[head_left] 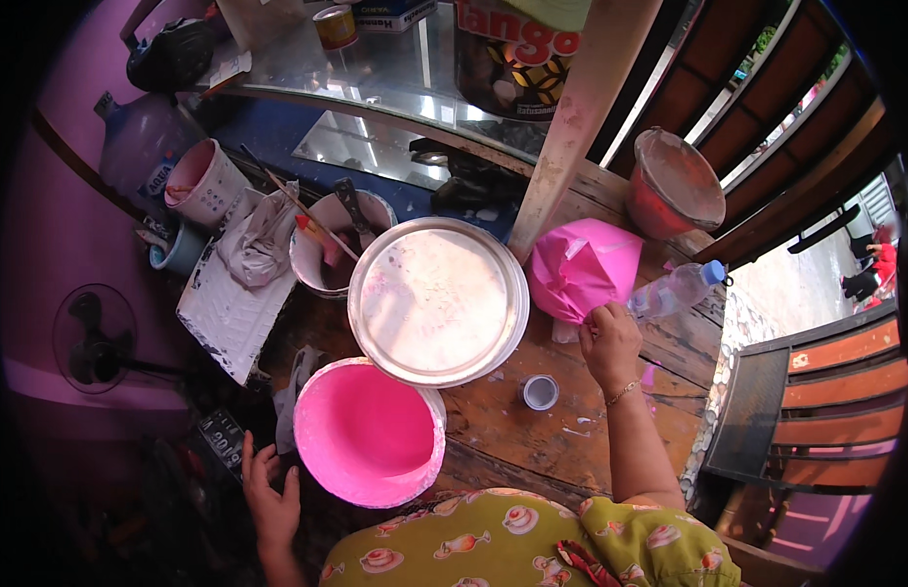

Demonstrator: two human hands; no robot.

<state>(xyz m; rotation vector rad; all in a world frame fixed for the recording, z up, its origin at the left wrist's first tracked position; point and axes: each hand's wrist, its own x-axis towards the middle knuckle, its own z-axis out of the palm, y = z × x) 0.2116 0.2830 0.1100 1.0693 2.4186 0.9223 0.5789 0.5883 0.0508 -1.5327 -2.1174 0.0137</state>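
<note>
My right hand (612, 344) reaches out to a bright pink crumpled bundle (583, 264), which looks like thin plastic. Its fingers pinch the bundle's near edge. To the left, my left hand (270, 494) holds nothing, its fingers bent a little and apart. It is beside a bucket (322, 430) coated inside with pink paint, with a gap between them. Behind that bucket stands a large tub with a round white lid (434, 298), stained with paint. A small grey cup (540, 391) sits on the wooden bench between the tub and my right arm.
A clear bottle with a blue cap (679, 290) lies right of the bundle. Farther back rests a red, dusty bucket (674, 184). On the left are a paint bucket with a brush and scraper (351, 215), a white tub (207, 181) and a fan (95, 338). A wooden post (586, 122) rises behind.
</note>
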